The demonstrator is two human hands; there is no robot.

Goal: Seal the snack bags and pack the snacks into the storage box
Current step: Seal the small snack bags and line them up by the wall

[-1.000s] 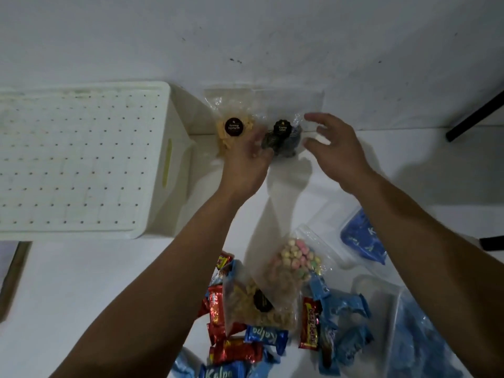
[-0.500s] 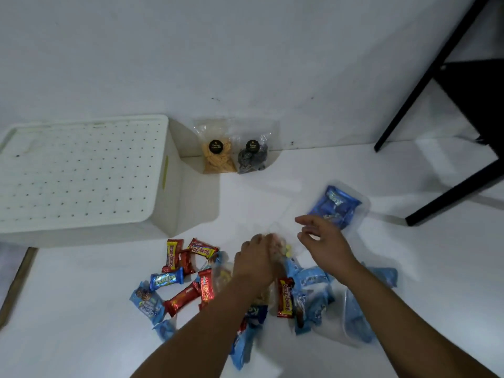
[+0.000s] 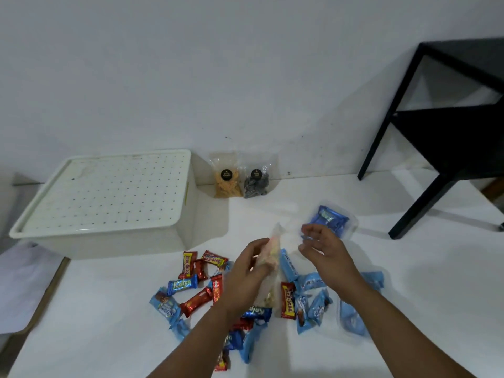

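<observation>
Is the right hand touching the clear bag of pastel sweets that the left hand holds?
Apart. The head view shows white floor between the right hand and the clear bag of pastel sweets, which only the left hand grips.

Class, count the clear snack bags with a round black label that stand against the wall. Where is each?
2. The orange-snack bag stands just right of the storage box; the dark-snack bag stands at its right side. More labelled bags may lie hidden in the pile.

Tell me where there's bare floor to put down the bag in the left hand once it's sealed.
Bare floor lies between the storage box, the two bags at the wall and the blue zip bag, just beyond the left hand. More lies to the right, toward the black table. The candy pile below both hands is crowded.
</observation>
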